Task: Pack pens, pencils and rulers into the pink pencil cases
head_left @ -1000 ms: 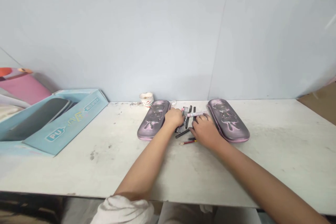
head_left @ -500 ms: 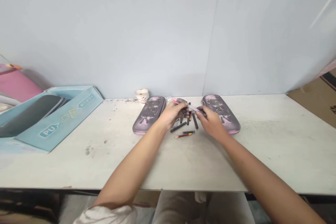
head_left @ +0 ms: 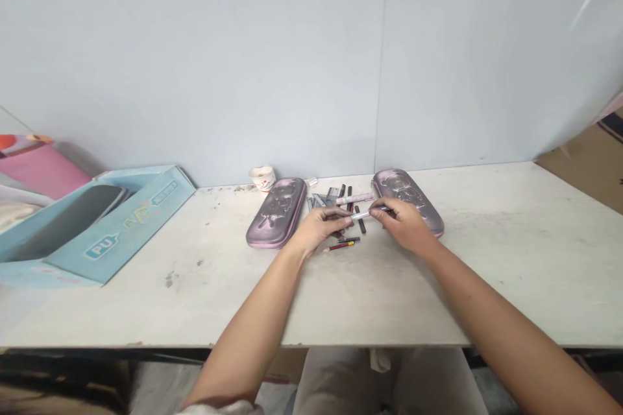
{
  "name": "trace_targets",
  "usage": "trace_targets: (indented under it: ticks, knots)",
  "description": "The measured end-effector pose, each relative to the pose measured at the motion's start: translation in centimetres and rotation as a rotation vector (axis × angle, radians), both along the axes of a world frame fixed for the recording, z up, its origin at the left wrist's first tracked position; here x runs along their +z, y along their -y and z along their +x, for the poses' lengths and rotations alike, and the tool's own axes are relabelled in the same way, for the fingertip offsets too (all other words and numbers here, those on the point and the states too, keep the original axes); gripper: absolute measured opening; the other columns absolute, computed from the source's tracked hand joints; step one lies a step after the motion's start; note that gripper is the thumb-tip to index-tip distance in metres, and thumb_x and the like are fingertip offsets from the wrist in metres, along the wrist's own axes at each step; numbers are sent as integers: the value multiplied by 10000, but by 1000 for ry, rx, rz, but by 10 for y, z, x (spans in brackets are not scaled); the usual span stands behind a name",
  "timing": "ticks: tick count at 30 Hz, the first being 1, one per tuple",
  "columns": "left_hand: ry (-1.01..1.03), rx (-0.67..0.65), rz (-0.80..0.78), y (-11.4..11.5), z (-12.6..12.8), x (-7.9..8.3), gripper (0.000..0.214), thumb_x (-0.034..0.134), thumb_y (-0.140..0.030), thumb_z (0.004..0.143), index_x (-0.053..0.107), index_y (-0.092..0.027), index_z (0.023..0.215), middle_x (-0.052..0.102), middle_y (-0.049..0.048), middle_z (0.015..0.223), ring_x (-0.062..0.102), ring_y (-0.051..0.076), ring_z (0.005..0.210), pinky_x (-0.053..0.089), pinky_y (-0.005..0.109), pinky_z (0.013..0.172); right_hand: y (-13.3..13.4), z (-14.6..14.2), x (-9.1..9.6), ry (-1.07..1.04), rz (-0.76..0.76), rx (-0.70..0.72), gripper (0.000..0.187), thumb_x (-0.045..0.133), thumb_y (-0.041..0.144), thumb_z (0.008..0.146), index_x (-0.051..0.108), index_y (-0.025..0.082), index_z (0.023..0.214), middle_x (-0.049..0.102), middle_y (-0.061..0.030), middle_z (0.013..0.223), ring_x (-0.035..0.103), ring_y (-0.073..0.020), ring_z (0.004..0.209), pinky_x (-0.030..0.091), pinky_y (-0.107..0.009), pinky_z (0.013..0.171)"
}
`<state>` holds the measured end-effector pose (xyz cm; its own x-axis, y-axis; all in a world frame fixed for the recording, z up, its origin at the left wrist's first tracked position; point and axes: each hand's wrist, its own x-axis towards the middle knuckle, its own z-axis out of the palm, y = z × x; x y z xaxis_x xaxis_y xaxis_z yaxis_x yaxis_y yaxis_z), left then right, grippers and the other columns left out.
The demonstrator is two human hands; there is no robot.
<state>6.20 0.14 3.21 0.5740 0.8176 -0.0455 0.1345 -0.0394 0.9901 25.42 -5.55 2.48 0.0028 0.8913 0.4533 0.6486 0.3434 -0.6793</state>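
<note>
Each grip is pinched nearly closed: your left hand (head_left: 322, 228) has one end of the slim silvery pen (head_left: 361, 214), your right hand (head_left: 403, 220) the other. It's over the counter (head_left: 379, 298), between two hard-shell pencil cases (head_left: 278, 213). Steady it level, fingertips light, clear of the pink-patterned pen (head_left: 357, 198) just behind.

On the worktop (head_left: 525, 285) before me, a light-blue box (head_left: 170, 207) lettered "PU" occupies the left end and contains a dark, rounded item (head_left: 63, 224). A white cup (head_left: 265, 183) with red markings stands upright near the rear edge. Beyond that edge, I face a pale wall (head_left: 233, 52). Brown cardboard (head_left: 596, 168) is located at the rear right corner.
</note>
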Motion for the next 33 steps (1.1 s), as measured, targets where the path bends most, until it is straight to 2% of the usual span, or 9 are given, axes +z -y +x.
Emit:
trace_targets:
  ticks: [6, 10, 13, 18, 21, 24, 27, 30, 33]
  knots:
    - [-478, -30, 663, 13, 0, -1, 245, 438, -349, 843, 575, -179, 955, 582, 6, 727, 512, 123, 643, 369, 234, 589, 3, 1, -1, -2, -21, -34, 221, 471, 386, 828, 587, 199, 803, 621, 3, 690, 547, -133, 627, 379, -238, 600]
    - [-613, 1, 878, 18, 5, -3, 245, 368, -332, 878, 570, -195, 902, 601, 37, 811, 544, 157, 752, 365, 246, 641, 9, 3, -1, -31, -66, -50, 287, 403, 421, 861, 572, 202, 782, 545, 31, 560, 496, -117, 526, 360, -232, 538]
    - [-622, -2, 858, 16, 5, -5, 231, 381, -316, 872, 575, -193, 849, 603, 24, 797, 543, 150, 743, 364, 238, 642, 13, 1, -4, 60, 26, -22, 242, 390, 362, 877, 564, 204, 813, 574, 8, 658, 518, -134, 621, 379, -247, 595]
    - [-492, -23, 675, 11, 1, -9, 259, 382, -318, 871, 599, -181, 832, 599, -9, 726, 534, 117, 687, 374, 211, 637, 15, -2, -10, 183, 284, 32, 182, 385, 259, 876, 556, 200, 891, 593, -62, 882, 516, -189, 870, 395, -313, 771]
    - [-468, 8, 690, 13, 1, -10, 258, 401, -326, 863, 615, -182, 864, 621, -1, 766, 543, 122, 710, 375, 211, 641, 15, 0, -10, 157, 188, -18, 209, 433, 324, 859, 553, 203, 979, 608, -57, 872, 545, -186, 798, 410, -304, 708]
    - [-514, 20, 756, 14, 3, -11, 253, 411, -336, 858, 616, -189, 868, 629, 10, 770, 545, 133, 701, 370, 219, 625, 15, 4, -10, 146, 22, -139, 252, 440, 410, 848, 578, 202, 886, 591, -13, 666, 521, -160, 602, 377, -278, 582]
    - [-555, 28, 774, 14, 5, -13, 262, 401, -346, 863, 614, -194, 859, 632, 14, 762, 548, 138, 690, 369, 223, 618, 14, 7, -9, 159, 47, -95, 237, 396, 360, 867, 566, 200, 830, 609, -24, 729, 533, -156, 653, 376, -269, 606]
    - [-582, 51, 766, 13, 5, -15, 264, 402, -349, 862, 618, -198, 880, 643, 22, 784, 562, 145, 710, 371, 223, 615, 14, 8, -9, 128, 90, -34, 219, 436, 348, 844, 540, 201, 969, 625, -47, 916, 549, -159, 737, 392, -263, 633]
    - [-587, 63, 776, 11, 4, -17, 259, 410, -350, 859, 619, -206, 913, 655, 29, 842, 578, 155, 762, 383, 228, 641, 15, 9, -8, 111, -5, -139, 255, 455, 419, 830, 555, 206, 930, 621, -18, 736, 527, -148, 604, 366, -258, 551]
